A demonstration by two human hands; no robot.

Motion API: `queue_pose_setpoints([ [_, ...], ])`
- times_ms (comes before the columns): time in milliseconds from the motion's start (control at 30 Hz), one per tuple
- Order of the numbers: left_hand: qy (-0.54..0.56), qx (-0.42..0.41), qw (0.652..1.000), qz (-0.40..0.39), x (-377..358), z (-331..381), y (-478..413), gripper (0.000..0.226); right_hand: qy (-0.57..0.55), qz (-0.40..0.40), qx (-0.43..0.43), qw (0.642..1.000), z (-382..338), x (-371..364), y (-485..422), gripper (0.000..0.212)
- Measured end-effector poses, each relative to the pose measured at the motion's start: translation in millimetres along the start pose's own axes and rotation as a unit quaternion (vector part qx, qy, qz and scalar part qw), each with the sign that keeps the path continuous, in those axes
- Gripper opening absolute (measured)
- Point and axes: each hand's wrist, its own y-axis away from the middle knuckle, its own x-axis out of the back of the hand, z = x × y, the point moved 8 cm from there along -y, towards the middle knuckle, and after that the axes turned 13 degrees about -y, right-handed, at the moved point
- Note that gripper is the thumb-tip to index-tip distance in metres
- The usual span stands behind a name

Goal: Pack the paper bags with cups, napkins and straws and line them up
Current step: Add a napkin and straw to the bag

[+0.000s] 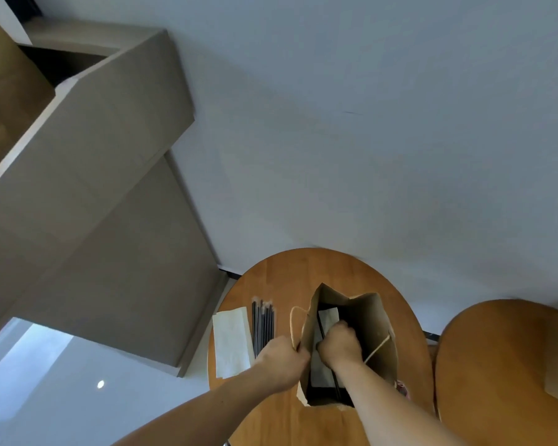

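Head view, nearest first: two bare forearms rise from the lower edge toward a paper bag (379, 317) that stands open on a round wooden desk (303, 268). The left hand (282, 363) holds the bag's left rim, fingers and thumb clamped on the paper just beside a twine handle (293, 320) that loops outward. The right hand (339, 344) is sunk into the bag's mouth with its fingers curled tight; whether they hold anything I cannot tell.

Inside the bag, a white napkin (328, 318) leans at the far side. A single black straw (336, 386) runs along the near part of the interior, close to the right wrist.

Left of the bag, a bundle of black straws (263, 323) lies on the desk, pointing away from the person. Touching it on its left, flat white napkins (232, 341) reach the desk's left edge.

To the right, a second round desk (496, 365) sits close by, with a narrow gap between the two.

Beyond them rises a pale wall (368, 123). A grey-brown stepped structure (110, 156) fills the upper left.
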Motion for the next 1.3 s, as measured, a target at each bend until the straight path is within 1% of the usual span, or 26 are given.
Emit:
queue_pose_setpoints([
  [133,-0.004,-0.022,1.000,-0.018,2.2,11.8,0.0,0.035,-0.010,0.005,0.045,0.999,-29.7,35.1,22.1,0.037],
  [233,-0.020,-0.036,0.999,-0.034,1.2,18.8,2.7,0.027,0.029,0.027,0.112,0.993,-53.2,70.5,44.5,0.031],
  [300,-0.028,-0.040,0.998,-0.042,0.3,24.8,5.6,0.020,0.025,0.073,0.166,0.983,-60.9,98.9,57.3,0.032],
  [367,-0.035,-0.048,0.997,-0.044,-0.7,30.7,5.6,0.017,-0.012,0.137,0.213,0.967,-62.0,129.9,65.9,0.036],
  [400,-0.036,-0.052,0.997,-0.047,-2.1,32.6,6.4,0.015,-0.028,0.165,0.221,0.961,-58.0,142.5,67.5,0.040],
  [433,-0.034,-0.058,0.996,-0.052,-3.4,33.9,7.1,0.019,-0.044,0.176,0.212,0.960,-50.6,150.9,66.2,0.045],
  [467,-0.031,-0.064,0.996,-0.058,-4.9,35.1,7.8,0.033,-0.063,0.162,0.185,0.967,-39.6,153.3,62.4,0.052],
  [533,-0.037,-0.081,0.994,-0.071,-10.9,37.2,9.7,0.060,-0.120,0.088,0.107,0.983,-9.5,140.4,52.4,0.066],
  [600,-0.044,-0.086,0.992,-0.082,-17.8,38.5,10.9,0.072,-0.200,0.008,0.037,0.979,20.7,116.0,48.4,0.076],
  [633,-0.042,-0.085,0.992,-0.086,-21.3,38.5,10.3,0.076,-0.251,-0.029,0.007,0.967,32.0,101.8,49.4,0.079],
  [700,-0.027,-0.091,0.991,-0.097,-28.5,39.8,9.7,0.087,-0.349,-0.103,-0.043,0.931,43.5,73.1,55.0,0.079],
  [733,-0.017,-0.100,0.989,-0.104,-31.9,42.0,9.7,0.093,-0.381,-0.131,-0.058,0.914,44.8,61.7,57.6,0.078],
  [800,-0.005,-0.122,0.987,-0.109,-37.4,47.7,9.9,0.101,-0.395,-0.167,-0.061,0.901,41.0,47.9,60.5,0.076],
  [867,-0.002,-0.134,0.987,-0.090,-40.1,53.2,9.5,0.096,-0.398,-0.188,-0.048,0.897,33.0,40.9,61.0,0.072],
  [900,0.000,-0.135,0.988,-0.071,-40.5,55.4,8.4,0.088,-0.405,-0.195,-0.042,0.892,29.3,38.6,61.3,0.069],
  [967,-0.002,-0.123,0.992,-0.023,-40.7,58.6,6.0,0.063,-0.419,-0.202,-0.029,0.885,24.0,36.0,61.4,0.058],
  [1033,-0.037,-0.089,0.995,0.036,-37.0,59.6,4.8,0.035,-0.412,-0.208,-0.011,0.887,20.6,36.6,62.5,0.050],
  [1067,-0.060,-0.067,0.994,0.059,-34.7,58.3,3.5,0.025,-0.403,-0.215,0.000,0.889,20.2,37.5,63.6,0.047],
  [1100,-0.078,-0.050,0.993,0.077,-32.9,56.5,2.0,0.019,-0.394,-0.222,0.012,0.892,20.7,39.1,64.9,0.045],
  [1167,-0.093,-0.032,0.991,0.096,-28.9,52.4,-0.6,0.021,-0.372,-0.228,0.049,0.899,21.3,44.4,65.1,0.038],
  [1200,-0.096,-0.026,0.990,0.105,-25.4,50.0,-1.6,0.023,-0.346,-0.219,0.077,0.909,22.1,48.4,61.8,0.031],
  [1233,-0.101,-0.022,0.988,0.115,-20.9,48.1,-2.3,0.027,-0.303,-0.195,0.113,0.926,22.7,54.8,56.4,0.027],
  [1267,-0.110,-0.017,0.986,0.124,-16.4,46.1,-3.1,0.030,-0.241,-0.151,0.152,0.946,22.8,64.4,49.2,0.031],
  [1300,-0.123,-0.013,0.984,0.128,-13.1,43.5,-4.8,0.033,-0.181,-0.095,0.190,0.960,21.5,76.5,42.6,0.040],
])
